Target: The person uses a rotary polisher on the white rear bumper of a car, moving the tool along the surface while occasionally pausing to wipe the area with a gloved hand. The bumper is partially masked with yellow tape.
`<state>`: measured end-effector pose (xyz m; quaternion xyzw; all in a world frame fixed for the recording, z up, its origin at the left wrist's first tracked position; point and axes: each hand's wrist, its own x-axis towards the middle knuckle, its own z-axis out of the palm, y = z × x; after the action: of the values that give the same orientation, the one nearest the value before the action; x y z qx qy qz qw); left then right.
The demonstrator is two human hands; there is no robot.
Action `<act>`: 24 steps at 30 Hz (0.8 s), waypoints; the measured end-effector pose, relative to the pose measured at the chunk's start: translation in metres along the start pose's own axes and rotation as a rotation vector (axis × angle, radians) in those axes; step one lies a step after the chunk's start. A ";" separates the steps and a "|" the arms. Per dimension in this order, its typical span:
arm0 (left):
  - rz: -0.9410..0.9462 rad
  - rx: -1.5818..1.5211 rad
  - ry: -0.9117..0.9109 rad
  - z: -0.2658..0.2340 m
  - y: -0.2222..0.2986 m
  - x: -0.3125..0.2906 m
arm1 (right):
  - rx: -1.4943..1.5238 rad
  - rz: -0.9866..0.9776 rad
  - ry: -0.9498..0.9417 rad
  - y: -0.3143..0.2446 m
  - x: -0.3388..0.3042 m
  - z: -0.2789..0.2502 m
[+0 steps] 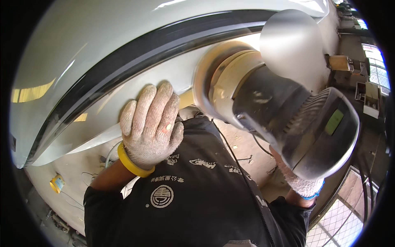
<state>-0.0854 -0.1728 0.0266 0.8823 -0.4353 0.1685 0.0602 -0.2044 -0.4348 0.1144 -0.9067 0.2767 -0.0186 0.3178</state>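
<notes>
My left hand (152, 123), in a dusty knit glove with a yellow wristband, lies on the lower edge of a pale car panel (160, 74), its fingers stretched out flat. Beside it on the right is a large black power polisher (296, 119) with a round tan pad (205, 74), held up against the panel under a dark trim strip (135, 53). My gloved right hand (302, 183), with a blue band at the wrist, is at the polisher's rear handle. The tool's body hides most of its fingers. A short yellowish strip (187, 99) shows between my left fingers and the pad.
A dark cord (230, 152) runs down past my black shirt. On the floor at the left sits a yellow and blue tub (57, 183) near thin wires. A brown box (339, 63) and a pale cabinet (371, 101) stand along the right side, with a grated window (343, 214) below.
</notes>
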 end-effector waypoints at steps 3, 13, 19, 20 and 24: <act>0.005 -0.063 0.014 -0.003 -0.005 -0.005 | -0.043 0.005 -0.062 0.003 0.001 0.005; 0.063 0.080 -0.054 0.014 0.024 0.055 | 0.253 0.235 0.081 0.067 -0.035 -0.013; 0.113 0.057 -0.059 0.030 0.033 0.077 | 0.266 0.111 0.132 0.067 -0.020 -0.009; 0.087 0.122 -0.076 0.022 0.025 0.060 | 0.287 0.061 0.104 0.065 -0.013 0.000; 0.060 0.122 -0.218 -0.006 0.015 0.031 | 0.205 -0.001 0.097 0.045 -0.001 0.000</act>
<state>-0.0813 -0.2035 0.0425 0.8841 -0.4542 0.0993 -0.0463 -0.2278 -0.4635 0.0883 -0.8677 0.2878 -0.0907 0.3950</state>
